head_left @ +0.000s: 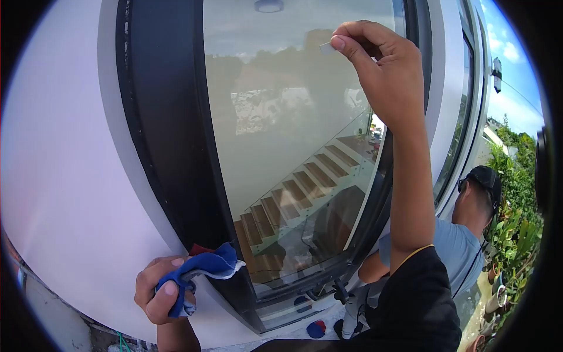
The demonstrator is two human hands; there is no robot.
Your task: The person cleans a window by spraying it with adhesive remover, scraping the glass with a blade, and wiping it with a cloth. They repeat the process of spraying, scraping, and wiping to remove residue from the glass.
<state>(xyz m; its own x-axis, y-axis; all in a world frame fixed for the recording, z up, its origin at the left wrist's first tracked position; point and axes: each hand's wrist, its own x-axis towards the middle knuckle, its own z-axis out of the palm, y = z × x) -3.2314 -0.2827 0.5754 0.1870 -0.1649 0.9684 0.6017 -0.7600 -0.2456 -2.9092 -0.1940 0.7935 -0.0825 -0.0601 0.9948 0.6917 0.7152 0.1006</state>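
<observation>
My right hand is raised in front of the upper part of the window glass, pinching a small flat pale blade-like piece between thumb and fingers. The piece is at or close to the glass; whether it touches cannot be told. Lower left, my left hand grips a crumpled blue cloth with some white and dark red on it. The cloth hangs out past the fingers, near the lower part of the dark window frame.
A co-worker in a grey-blue shirt and dark cap is close on the right. Below the window, a blue and red cloth lies on the ledge. Plants and pots line the right side. A white wall is at left.
</observation>
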